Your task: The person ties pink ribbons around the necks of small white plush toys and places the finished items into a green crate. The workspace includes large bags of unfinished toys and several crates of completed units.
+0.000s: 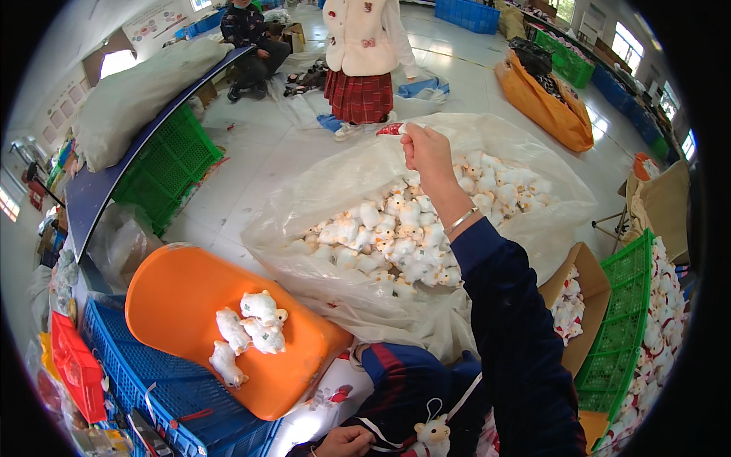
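Observation:
My right hand (429, 156) is raised, arm stretched out over a large clear plastic bag (304, 194). It is closed round a small red-and-white piece (391, 129), whose patterned end sticks out to the left of the fingers. Inside the bag lies a big heap of small white plush animals (403, 228) with orange-brown patches. Low in the view, my left hand (346, 442) rests by my lap with its fingers curled; what they hold, if anything, is hidden. Beside it sits a plush animal with a hanging loop (432, 437), red at its neck.
Several plush animals (259, 324) lie on an orange plastic stool (171, 297), next to a blue crate (183, 381). At the right are a cardboard box (598, 289) and a green crate (620, 327) with more toys. A child (362, 46) stands beyond the bag; another person (251, 38) sits behind.

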Tool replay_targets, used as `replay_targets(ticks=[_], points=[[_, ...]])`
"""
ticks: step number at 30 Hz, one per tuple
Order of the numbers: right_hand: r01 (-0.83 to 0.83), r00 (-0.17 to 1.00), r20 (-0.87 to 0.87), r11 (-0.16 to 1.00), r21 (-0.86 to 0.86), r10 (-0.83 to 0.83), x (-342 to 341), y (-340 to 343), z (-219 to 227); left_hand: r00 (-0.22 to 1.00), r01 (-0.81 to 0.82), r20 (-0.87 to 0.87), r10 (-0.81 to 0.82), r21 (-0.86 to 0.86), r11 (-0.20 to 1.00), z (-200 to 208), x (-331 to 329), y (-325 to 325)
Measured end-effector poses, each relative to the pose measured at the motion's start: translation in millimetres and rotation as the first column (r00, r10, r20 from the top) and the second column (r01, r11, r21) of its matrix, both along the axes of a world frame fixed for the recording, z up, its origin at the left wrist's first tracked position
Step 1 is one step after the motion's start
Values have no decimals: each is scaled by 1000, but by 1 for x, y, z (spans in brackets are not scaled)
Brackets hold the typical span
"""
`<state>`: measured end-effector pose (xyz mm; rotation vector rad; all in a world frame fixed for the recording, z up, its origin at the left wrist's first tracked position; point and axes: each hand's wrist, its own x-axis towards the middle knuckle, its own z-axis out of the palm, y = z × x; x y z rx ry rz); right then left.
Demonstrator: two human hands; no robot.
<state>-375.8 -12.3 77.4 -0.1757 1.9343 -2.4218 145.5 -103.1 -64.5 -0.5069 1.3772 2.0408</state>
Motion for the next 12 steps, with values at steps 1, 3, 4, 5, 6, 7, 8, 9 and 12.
replay_targets(ticks=[1,3,4,5,6,7,8,9,12], points=[[2,1000,4,1000,-1,-2,1,0,-1,1000,0,-11,0,-6,1000,-2,0,0],[-7,1000,6,1000,-8,7,1,0,-3,1000,-2,-11,2,-4,1000,1,0,1],[-14,1000,3,1000,-14,14,1,1,-4,1000,-2,0,2,3,1000,3,-1,2],[-22,1000,1,1000,-21,22,1,1,-5,1000,-1,10,1,11,1000,4,-1,2],[-20,1000,2,1000,-23,20,2,1,-7,1000,-3,-19,4,41,999,1,0,1],[-18,1000,2,1000,-25,18,3,1,-8,1000,-3,-30,5,40,999,-1,1,1],[-12,1000,-2,1000,-26,12,3,2,-6,999,0,-44,2,39,999,-2,0,0],[-6,1000,-6,1000,-27,6,4,3,-4,998,4,-59,-2,37,999,-3,-1,0],[-16,1000,17,1000,-26,17,10,4,2,994,96,37,-99,81,992,-30,8,-5]])
